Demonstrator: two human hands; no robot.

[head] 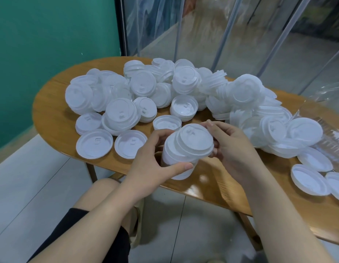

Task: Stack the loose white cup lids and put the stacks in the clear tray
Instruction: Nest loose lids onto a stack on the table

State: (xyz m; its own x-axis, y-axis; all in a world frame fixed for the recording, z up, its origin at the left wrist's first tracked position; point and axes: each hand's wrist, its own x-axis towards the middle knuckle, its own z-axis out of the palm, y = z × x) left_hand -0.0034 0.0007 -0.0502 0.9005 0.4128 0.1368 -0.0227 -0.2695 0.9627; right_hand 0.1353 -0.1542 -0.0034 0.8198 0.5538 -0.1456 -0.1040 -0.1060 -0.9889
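I hold a stack of white lids (185,149) between my two hands, just above the near edge of the table (51,114).

My left hand (155,158) grasps the stack from the side, and my right hand (229,147) pinches its top lid. I can read no writing on the lids. Loose lids (165,88) lie piled farther back. The clear tray (329,141) is at the far right, partly covered by lids.

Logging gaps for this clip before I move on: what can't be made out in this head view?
- Clear tray: cut off by the right edge and see-through, so its contents cannot be told.
- Stack of lids: the left hand and right hand cover its sides, so no count.
- Lid pile: lids overlap, hiding those underneath.
- Table: right end out of frame.
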